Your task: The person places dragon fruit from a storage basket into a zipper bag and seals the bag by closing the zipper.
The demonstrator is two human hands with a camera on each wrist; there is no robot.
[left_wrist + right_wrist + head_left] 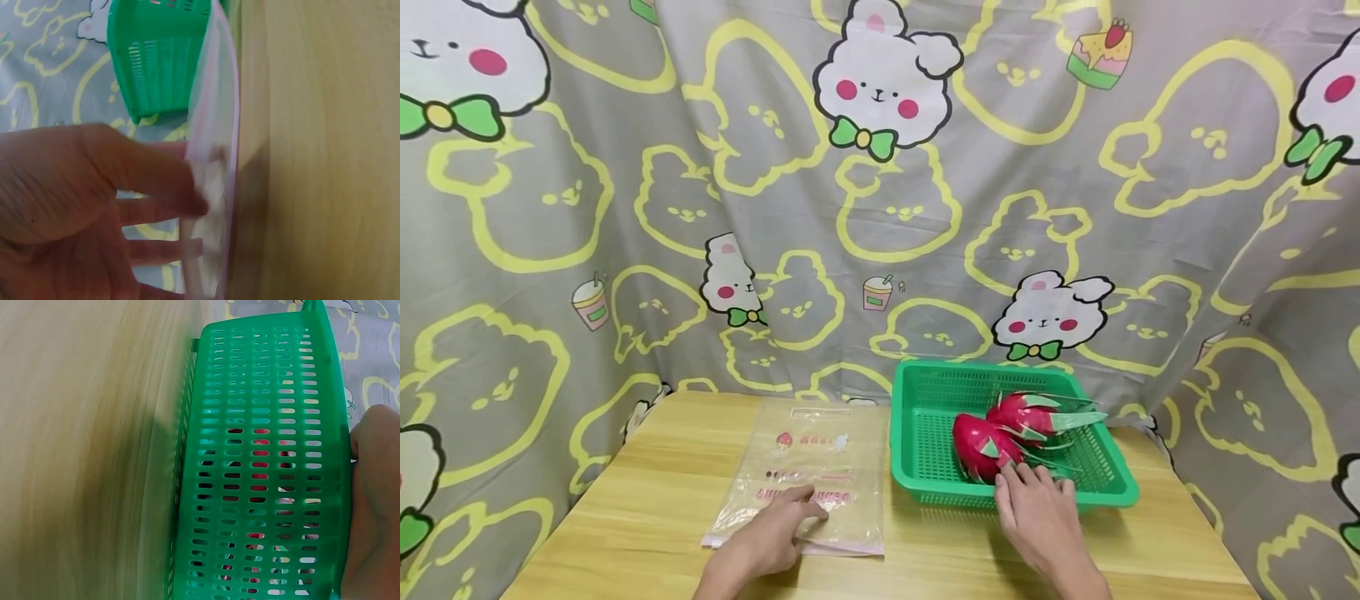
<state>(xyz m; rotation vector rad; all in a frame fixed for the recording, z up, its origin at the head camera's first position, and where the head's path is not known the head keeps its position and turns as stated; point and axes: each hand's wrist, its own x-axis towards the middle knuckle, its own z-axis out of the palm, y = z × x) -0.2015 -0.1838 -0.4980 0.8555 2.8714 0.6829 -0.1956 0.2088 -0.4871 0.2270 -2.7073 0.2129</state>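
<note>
A clear plastic zip bag with a pink lower edge and printed pink pictures lies flat on the wooden table. My left hand is over its near part, fingers loosely extended; in the left wrist view thumb and fingers are apart beside the bag's pink edge. To the right stands a green plastic basket holding two red dragon fruits with green scales. My right hand reaches over its front rim, fingertips close to the nearer fruit. Whether they touch it cannot be made out. The right wrist view shows the hand above the slotted wall.
A grey curtain with cartoon rabbits and yellow outlines hangs behind and at both sides of the wooden table. The basket's back stands close to the curtain. Bag and basket lie side by side with a narrow gap.
</note>
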